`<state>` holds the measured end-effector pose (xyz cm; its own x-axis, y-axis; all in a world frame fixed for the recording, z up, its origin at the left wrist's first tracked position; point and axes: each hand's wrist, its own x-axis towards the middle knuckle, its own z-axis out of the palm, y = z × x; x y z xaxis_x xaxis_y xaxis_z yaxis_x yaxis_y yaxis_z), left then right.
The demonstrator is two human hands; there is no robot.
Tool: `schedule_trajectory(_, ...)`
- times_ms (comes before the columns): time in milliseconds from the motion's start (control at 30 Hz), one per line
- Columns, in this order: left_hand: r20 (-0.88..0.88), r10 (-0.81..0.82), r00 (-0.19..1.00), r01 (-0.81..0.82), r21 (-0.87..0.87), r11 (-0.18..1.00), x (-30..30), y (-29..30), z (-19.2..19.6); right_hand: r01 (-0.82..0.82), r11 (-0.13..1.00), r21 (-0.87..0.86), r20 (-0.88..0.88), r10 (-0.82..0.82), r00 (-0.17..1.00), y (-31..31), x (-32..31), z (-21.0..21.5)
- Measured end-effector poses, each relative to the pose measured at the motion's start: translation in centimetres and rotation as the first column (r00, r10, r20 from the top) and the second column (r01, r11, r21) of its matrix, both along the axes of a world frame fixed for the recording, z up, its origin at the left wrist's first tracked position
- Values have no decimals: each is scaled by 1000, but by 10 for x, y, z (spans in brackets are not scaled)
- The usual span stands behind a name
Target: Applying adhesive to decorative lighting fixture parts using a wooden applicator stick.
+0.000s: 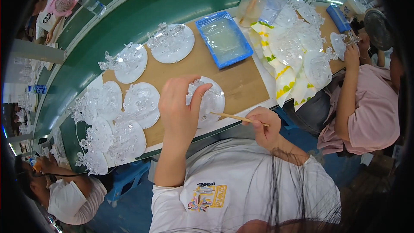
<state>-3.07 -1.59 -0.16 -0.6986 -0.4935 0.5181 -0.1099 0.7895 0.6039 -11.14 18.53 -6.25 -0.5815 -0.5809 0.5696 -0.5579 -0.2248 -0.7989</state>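
In front of me lies a round white disc (217,99) carrying clear plastic pieces. My left hand (177,101) curves over its left side, thumb and fingers bent around a clear piece there; part of that grip is hidden behind the hand. A thin wooden stick (235,118) is pinched in my right hand (264,128). Its tip points left, over the disc's lower right edge; whether it touches cannot be made out. Beyond the disc stands a blue-rimmed tray (248,54) covered with clear film.
Several similar discs (141,105) crowd the board's left side. Another disc (172,45) lies farther off. To the right are two bottles (254,4), patterned cloth (276,75) and piled discs (317,67). A pink-sleeved co-worker (373,108) sits at right, another person (75,196) at lower left.
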Motion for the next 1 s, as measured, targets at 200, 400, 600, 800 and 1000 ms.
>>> schedule_trajectory(200,14,-50,999,49,56,997,4,-9,7,60,992,107,103,-71,992,16,-4,0)
schedule_trajectory(400,19,-126,992,124,71,990,1,-17,10,-47,996,71,158,35,987,12,-1,-4)
schedule_trajectory(600,39,-145,989,142,60,988,5,-16,10,-96,992,78,222,77,972,8,2,-6)
schedule_trajectory(800,81,-200,977,197,41,980,7,-23,16,145,987,66,357,-159,920,22,-30,-2)
schedule_trajectory(1000,60,-135,989,145,-229,962,44,-20,68,226,951,-210,456,-110,883,39,-51,19)
